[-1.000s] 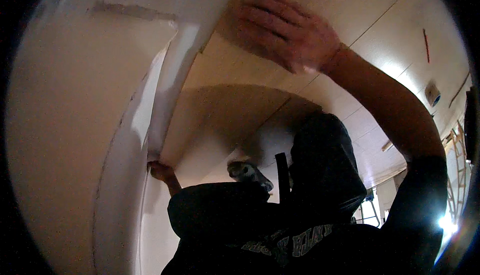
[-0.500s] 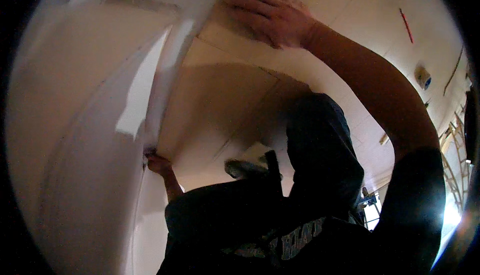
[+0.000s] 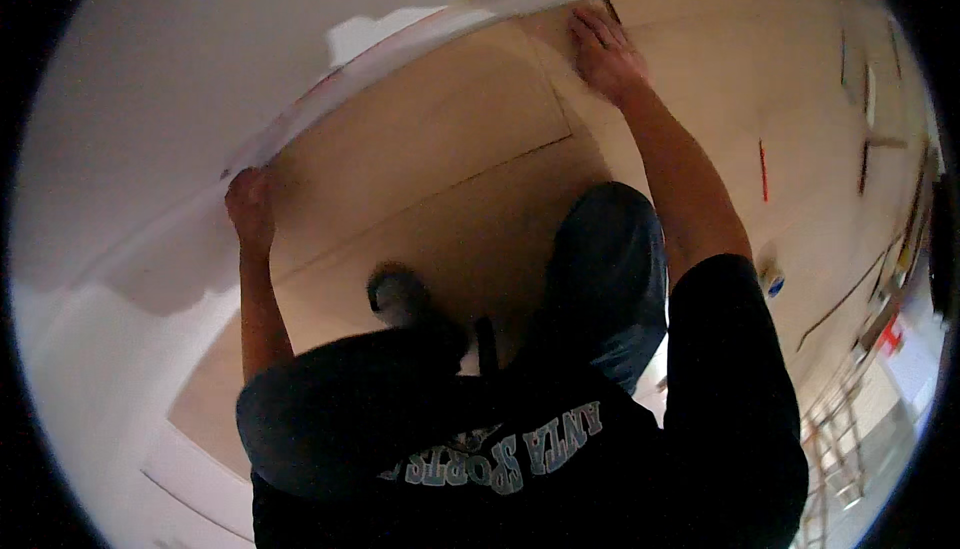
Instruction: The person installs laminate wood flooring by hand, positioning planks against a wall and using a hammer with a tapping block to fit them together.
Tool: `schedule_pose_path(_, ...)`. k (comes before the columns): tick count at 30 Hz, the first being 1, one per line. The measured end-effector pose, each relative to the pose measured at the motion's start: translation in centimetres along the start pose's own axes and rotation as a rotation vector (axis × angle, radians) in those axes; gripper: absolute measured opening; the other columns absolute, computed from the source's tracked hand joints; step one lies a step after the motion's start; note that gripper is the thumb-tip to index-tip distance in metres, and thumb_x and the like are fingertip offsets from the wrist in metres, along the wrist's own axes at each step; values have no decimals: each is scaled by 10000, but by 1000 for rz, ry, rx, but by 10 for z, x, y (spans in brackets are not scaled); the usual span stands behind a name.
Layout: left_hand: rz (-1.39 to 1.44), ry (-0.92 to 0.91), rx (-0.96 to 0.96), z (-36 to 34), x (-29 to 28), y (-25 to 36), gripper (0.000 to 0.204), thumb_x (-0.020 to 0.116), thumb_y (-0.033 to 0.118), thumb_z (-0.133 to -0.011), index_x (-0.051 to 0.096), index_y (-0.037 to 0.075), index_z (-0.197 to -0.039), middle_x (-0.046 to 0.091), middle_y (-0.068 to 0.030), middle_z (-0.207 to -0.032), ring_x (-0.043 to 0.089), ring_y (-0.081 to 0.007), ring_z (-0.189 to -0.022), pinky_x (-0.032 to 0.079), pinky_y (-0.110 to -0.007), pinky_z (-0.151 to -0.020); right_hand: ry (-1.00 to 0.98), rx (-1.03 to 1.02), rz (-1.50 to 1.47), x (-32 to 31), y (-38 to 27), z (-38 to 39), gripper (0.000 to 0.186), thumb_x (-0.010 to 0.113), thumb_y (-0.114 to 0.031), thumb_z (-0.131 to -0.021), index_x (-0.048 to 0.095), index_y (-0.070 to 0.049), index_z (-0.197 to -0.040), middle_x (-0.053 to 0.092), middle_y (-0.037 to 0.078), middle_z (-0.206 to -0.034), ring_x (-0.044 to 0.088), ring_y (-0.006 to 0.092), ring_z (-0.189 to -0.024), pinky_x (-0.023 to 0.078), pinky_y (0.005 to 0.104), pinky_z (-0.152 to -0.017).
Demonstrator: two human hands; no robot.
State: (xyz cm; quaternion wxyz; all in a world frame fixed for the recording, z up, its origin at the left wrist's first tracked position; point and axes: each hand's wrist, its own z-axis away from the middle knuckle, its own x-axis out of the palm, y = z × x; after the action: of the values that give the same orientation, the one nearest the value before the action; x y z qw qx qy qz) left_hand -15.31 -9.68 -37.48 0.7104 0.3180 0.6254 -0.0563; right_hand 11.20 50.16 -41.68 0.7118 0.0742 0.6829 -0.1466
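Observation:
A long pale skirting board point(image 3: 400, 57) runs along the foot of the white wall point(image 3: 200, 59), where it meets the light wood-coloured floor panels point(image 3: 440, 119). My left hand point(image 3: 250, 204) is at the near left end of this board, its fingers curled in against it; the fingertips are partly hidden. Toward the far right end, my right hand point(image 3: 608, 57) rests with outstretched fingers on the floor beside the board, close to a dark gap. Blur softens both hands.
Right of my right arm lie a red pencil-like stick point(image 3: 764, 171) and a small tape roll point(image 3: 771, 280). Several dark strips and a wooden lattice point(image 3: 835, 449) stand or lie farther right. My bent knee point(image 3: 610, 259) and shoe point(image 3: 390, 291) are close below the panels.
My view has turned, so the wall and skirting board now slant across the upper left. Both hands stay near the board's two ends; my left forearm shows more fully.

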Motion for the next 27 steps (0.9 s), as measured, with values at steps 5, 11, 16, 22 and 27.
schedule_pose_path(5,-368,-138,-309,152,15,-84,681,556,413,-1033,330,121,-1605,252,-236,-1662,253,-428,-1524,280,-569,-1200,76,114,29,16,-74,-13,569,556,-351,-999,457,-124,-1511,390,89,-1612,320,307,-1507,295,480,-1226)
schedule_pose_path(11,-333,-143,-322,186,27,-83,804,541,444,-1033,165,100,-1655,94,-246,-1704,82,-411,-1581,148,-595,-1240,-200,-494,-381,18,-298,-34,569,624,-316,-940,522,-72,-1445,411,152,-1589,406,341,-1443,296,507,-1216)
schedule_pose_path(16,-427,50,-104,209,61,-128,875,583,464,-997,152,75,-1652,115,-242,-1701,90,-418,-1579,159,-598,-1238,43,-816,-444,50,-416,-10,547,634,-301,-936,542,-76,-1425,436,149,-1572,420,350,-1435,301,516,-1217)
schedule_pose_path(22,-291,-168,-155,180,26,-97,940,611,470,-969,124,32,-1644,28,-252,-1706,12,-414,-1584,20,-586,-1255,53,-710,-312,48,-274,-66,520,645,-283,-931,566,-81,-1402,466,145,-1551,438,360,-1425,306,526,-1217)
schedule_pose_path(27,-279,-188,-105,112,36,-29,907,570,485,-991,134,27,-1642,24,-268,-1704,16,-414,-1585,14,-611,-1243,40,-671,-312,30,-228,-121,515,672,-247,-911,573,-84,-1389,490,144,-1533,456,367,-1413,333,517,-1206)
